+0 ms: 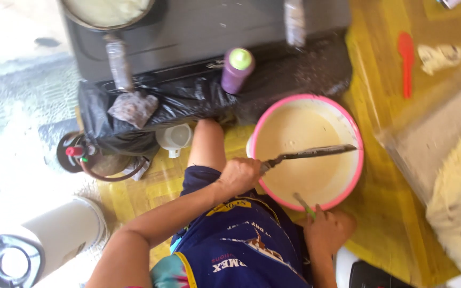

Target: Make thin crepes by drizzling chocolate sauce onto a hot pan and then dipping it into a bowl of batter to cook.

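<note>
head view, looking down: the left hand (239,175) is closed around the handle of a long flat spatula (316,153). its blade runs away from that hand to the right, nearly level, across a pink-rimmed bowl of pale batter (354,176). the right hand (326,230), just below the bowl's rim, grips a thin green-handled utensil (305,206) that points up and left into the batter.

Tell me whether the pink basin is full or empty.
Largely full: pale batter covers the inside of the pink basin nearly to the rim, and the flat blade held by the left hand lies across it.
</note>
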